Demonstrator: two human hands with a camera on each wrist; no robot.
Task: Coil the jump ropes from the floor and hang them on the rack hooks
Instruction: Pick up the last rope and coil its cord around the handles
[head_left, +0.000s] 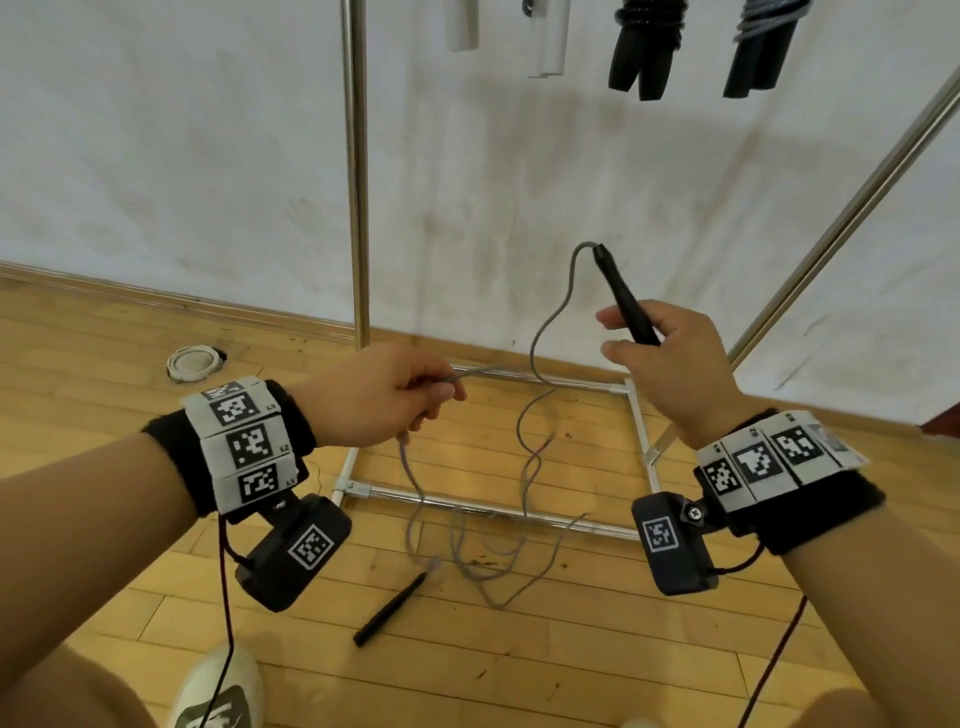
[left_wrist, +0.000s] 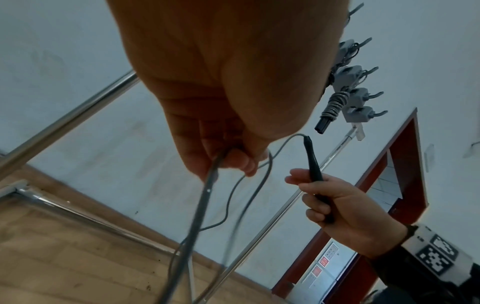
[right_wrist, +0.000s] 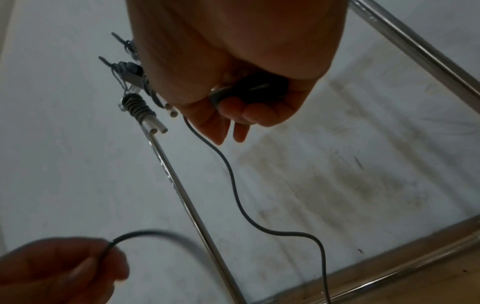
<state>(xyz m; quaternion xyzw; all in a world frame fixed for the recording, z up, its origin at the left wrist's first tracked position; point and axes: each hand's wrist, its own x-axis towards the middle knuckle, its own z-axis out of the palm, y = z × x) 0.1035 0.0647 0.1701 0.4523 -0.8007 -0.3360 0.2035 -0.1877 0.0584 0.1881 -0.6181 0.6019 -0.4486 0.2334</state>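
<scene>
My right hand (head_left: 670, 358) grips one black handle (head_left: 623, 299) of a grey jump rope, handle pointing up and away. The grey cord (head_left: 540, 332) leaves the handle's tip and drops in loose curves to the floor. My left hand (head_left: 384, 395) pinches a stretch of that cord (left_wrist: 207, 185) at about the same height, left of the right hand. The rope's other black handle (head_left: 390, 608) lies on the wooden floor below, among tangled cord loops (head_left: 488, 551). From the right wrist, the handle's butt (right_wrist: 249, 92) shows inside my curled fingers.
A metal rack stands ahead: upright pole (head_left: 357, 171), slanted pole (head_left: 852, 208), floor frame (head_left: 498, 509). Coiled ropes hang at its top, white-handled (head_left: 545, 36) and black-handled (head_left: 644, 47). Grey hook blocks (left_wrist: 358, 96) line its bar. My shoe (head_left: 218, 691) is below left. A round floor fitting (head_left: 193, 362) lies left.
</scene>
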